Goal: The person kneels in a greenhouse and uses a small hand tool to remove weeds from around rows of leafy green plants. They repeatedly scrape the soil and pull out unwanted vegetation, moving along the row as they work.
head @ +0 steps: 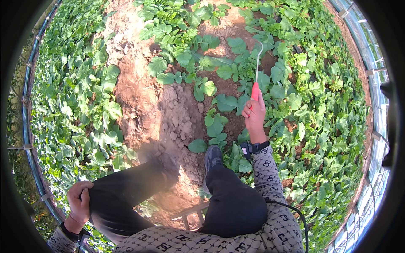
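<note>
My right hand [254,111] grips the red handle of a hand weeding hook [258,64]. Its thin metal shaft points away from me and curves at the far end, over leafy radish-like plants [235,71]. My left hand [79,200] rests on my left knee [110,196], its fingers lying on the dark trouser cloth, with no tool in it. Under the hook the leaves partly hide the soil, and I cannot tell whether the tip touches the ground.
A strip of bare, crumbly soil [142,104] runs ahead between dense green beds [72,95]. My right shoe [213,158] stands beside low plants. Part of a wooden stool [191,212] shows beneath me. A cable [299,213] hangs at my right side; plastic sheeting [381,104] edges the right bed.
</note>
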### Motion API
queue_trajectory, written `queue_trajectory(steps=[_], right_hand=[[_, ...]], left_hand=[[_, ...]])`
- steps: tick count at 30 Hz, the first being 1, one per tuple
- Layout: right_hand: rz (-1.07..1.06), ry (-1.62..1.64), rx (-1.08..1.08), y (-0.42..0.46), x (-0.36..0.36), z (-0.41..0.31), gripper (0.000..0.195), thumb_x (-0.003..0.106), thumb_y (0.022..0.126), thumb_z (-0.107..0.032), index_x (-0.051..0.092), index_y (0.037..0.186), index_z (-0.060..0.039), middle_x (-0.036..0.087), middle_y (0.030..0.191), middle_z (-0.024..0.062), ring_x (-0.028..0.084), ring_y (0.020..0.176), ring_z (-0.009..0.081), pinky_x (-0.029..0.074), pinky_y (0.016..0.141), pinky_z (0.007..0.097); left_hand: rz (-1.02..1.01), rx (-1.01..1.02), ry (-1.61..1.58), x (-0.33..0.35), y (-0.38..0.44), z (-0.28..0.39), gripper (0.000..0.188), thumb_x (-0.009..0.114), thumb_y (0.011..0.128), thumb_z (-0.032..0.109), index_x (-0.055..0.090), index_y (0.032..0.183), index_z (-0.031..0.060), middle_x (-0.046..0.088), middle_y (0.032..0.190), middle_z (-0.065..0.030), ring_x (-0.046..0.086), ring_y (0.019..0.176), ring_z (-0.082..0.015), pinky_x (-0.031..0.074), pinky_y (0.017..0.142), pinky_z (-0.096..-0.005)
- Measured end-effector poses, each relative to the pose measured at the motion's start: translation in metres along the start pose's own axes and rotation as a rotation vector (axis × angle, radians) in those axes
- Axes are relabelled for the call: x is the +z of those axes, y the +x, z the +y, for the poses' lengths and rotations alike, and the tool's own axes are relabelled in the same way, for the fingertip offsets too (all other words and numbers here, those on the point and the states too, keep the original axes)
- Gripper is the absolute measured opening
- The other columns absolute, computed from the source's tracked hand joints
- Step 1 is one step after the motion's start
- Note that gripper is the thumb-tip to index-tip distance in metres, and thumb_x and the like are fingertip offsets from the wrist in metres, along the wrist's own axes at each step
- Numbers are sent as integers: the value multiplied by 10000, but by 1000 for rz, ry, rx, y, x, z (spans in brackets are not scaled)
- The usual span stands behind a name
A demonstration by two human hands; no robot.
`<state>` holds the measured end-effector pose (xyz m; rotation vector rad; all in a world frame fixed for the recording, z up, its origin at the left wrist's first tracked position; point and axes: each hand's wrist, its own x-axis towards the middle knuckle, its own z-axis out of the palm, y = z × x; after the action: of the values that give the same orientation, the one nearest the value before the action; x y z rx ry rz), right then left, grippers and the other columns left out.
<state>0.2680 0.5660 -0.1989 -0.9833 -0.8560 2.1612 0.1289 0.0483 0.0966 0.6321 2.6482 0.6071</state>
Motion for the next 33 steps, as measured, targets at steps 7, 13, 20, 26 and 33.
queue_trajectory(steps=[7,13,20,26,33], right_hand=[[-158,-254,122,56,42,28,601,516,879,-46,360,1458,-88,469,689,-10,345,439,42,283,389,210],[-57,-804,-175,174,51,52,550,525,881,-152,409,1412,-73,633,832,114,580,600,221,452,516,356],[-53,-1595,-192,182,19,81,607,467,917,-188,236,1463,-58,631,1055,291,621,947,436,480,825,510],[-141,-1506,-357,105,-13,104,621,484,917,-147,213,1470,-67,626,1041,295,621,888,455,484,780,529],[-100,-1364,-284,54,-37,98,556,508,919,-171,328,1435,-68,632,1022,293,616,883,472,484,763,527]], left_hand=[[-6,-18,-28,-2,4,-3,179,473,824,-28,640,889,-20,672,893,-131,636,839,-245,487,799,-325],[-6,-45,-25,-3,6,-3,185,465,827,-26,641,885,-22,672,898,-130,634,849,-245,482,814,-327],[-40,-50,24,-7,10,0,199,454,870,27,643,897,-32,666,912,-131,621,877,-233,465,846,-333],[-21,-49,12,-6,10,-4,199,462,825,-34,651,886,-11,675,907,-130,634,862,-251,478,829,-335],[-3,-12,20,-5,7,-8,198,467,825,-33,652,889,-5,677,913,-127,634,867,-257,477,828,-340]])
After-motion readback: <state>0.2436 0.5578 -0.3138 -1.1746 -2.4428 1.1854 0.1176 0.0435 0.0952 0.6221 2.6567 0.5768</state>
